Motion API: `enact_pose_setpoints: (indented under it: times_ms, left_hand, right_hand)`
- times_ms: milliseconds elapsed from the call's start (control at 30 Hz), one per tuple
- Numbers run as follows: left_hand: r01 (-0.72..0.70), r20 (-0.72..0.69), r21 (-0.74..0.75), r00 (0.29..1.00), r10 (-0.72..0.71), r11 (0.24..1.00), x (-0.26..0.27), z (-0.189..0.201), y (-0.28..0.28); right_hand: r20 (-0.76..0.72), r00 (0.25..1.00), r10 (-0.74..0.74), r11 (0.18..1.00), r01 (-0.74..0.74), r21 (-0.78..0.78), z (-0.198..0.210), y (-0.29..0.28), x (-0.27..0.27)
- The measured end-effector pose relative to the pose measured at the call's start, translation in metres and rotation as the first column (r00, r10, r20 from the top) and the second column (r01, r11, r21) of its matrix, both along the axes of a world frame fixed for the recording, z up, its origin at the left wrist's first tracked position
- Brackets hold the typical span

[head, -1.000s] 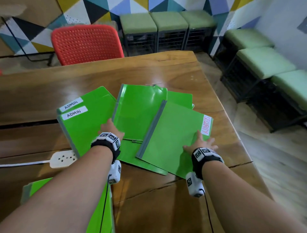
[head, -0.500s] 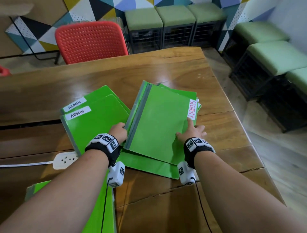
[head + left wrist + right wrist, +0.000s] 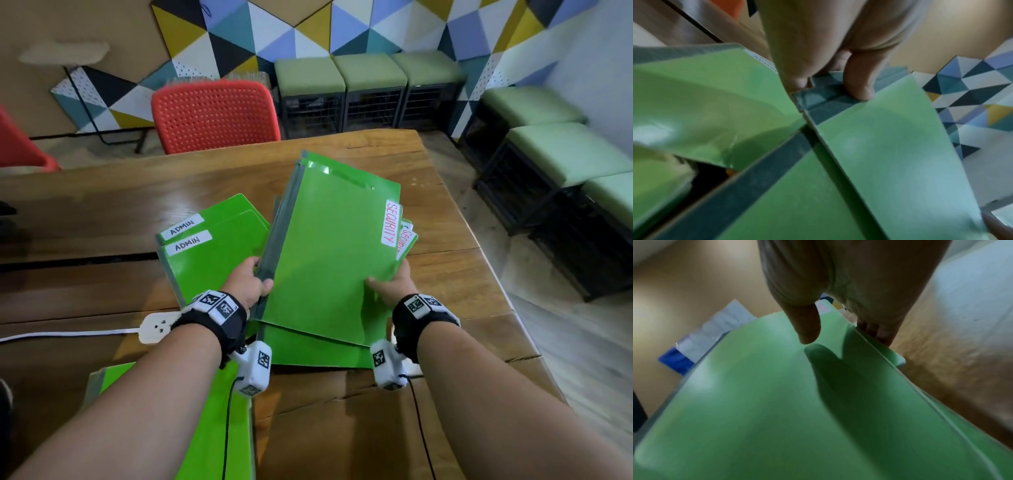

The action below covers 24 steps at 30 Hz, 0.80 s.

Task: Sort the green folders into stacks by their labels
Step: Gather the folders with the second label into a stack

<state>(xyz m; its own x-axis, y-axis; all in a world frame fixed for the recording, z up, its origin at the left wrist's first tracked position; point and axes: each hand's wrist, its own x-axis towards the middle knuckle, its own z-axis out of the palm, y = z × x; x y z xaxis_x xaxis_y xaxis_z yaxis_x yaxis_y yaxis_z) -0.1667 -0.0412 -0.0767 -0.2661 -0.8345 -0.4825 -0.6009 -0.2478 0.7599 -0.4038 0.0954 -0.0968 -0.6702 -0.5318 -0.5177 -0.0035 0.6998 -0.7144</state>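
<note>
A bundle of green SECURITY folders [image 3: 329,253] is tilted up off the wooden table [image 3: 445,274], its far end raised. My left hand [image 3: 251,286] grips the bundle's grey spine edge, thumb on top [image 3: 857,84]. On the label side my right hand [image 3: 390,286] holds the bundle, thumb [image 3: 807,327] over the cover and fingers underneath. Red SECURITY labels [image 3: 390,222] show on the right edge. Two ADMIN folders [image 3: 212,253] lie stacked to the left. One more green folder [image 3: 315,349] lies flat beneath the bundle.
Another green folder [image 3: 212,421] lies at the near edge under my left forearm. A white power strip [image 3: 156,327] with its cord sits left of my left wrist. A red chair [image 3: 215,114] stands behind the table; green stools [image 3: 555,154] line the right wall.
The spread SECURITY folders were slid together into one bundle. Both hands now grip its sides and have tilted it up off the table.
</note>
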Motion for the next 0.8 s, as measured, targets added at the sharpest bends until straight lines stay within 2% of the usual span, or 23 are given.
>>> enact_pose_setpoints:
  times_ms: [100, 200, 267, 400, 467, 533, 600, 700, 767, 800]
  left_hand:
    - [-0.053, -0.041, -0.081, 0.998, 0.050, 0.995, 0.018, 0.016, -0.002]
    - [-0.085, -0.101, -0.179, 0.993, 0.068, 0.980, 0.030, 0.030, -0.006]
    - [-0.108, -0.167, -0.208, 0.983, 0.074, 0.972, 0.034, 0.040, -0.008]
    - [-0.186, -0.384, -0.132, 0.915, 0.123, 0.974, 0.034, 0.055, -0.008]
    - [-0.204, -0.441, -0.117, 0.887, 0.134, 0.972, 0.031, 0.057, -0.005]
    - [-0.185, -0.378, -0.148, 0.918, 0.117, 0.972, 0.028, 0.050, -0.001]
    - [-0.095, -0.192, -0.177, 0.980, 0.060, 0.980, 0.026, 0.039, 0.003]
    - [0.048, 0.011, -0.142, 0.999, -0.047, 0.989, 0.026, 0.021, 0.002]
    - [0.051, 0.074, -0.162, 0.996, -0.039, 0.985, 0.029, 0.012, -0.008]
    - [-0.005, 0.131, -0.167, 0.991, 0.027, 0.986, 0.031, 0.012, -0.015]
  right_hand:
    - [0.054, 0.995, -0.081, 0.980, 0.090, -0.180, 0.028, -0.006, 0.005]
    - [-0.063, 0.994, -0.088, 0.941, 0.062, -0.332, 0.057, -0.014, 0.014]
    - [-0.079, 0.993, -0.085, 0.898, 0.042, -0.437, 0.075, -0.017, 0.022]
    - [-0.010, 1.000, -0.022, 0.795, 0.011, -0.607, 0.096, -0.017, 0.036]
    - [-0.029, 1.000, -0.004, 0.795, -0.014, -0.607, 0.092, -0.016, 0.041]
    - [-0.067, 0.998, 0.007, 0.844, -0.042, -0.535, 0.081, -0.014, 0.045]
    - [-0.059, 0.998, 0.027, 0.908, -0.050, -0.416, 0.062, -0.008, 0.048]
    - [-0.036, 0.998, 0.044, 0.959, -0.053, -0.279, 0.032, 0.000, 0.048]
    - [-0.051, 0.999, -0.008, 0.966, -0.006, -0.259, 0.021, -0.001, 0.043]
    - [-0.053, 0.998, -0.039, 0.969, 0.025, -0.246, 0.019, -0.004, 0.039]
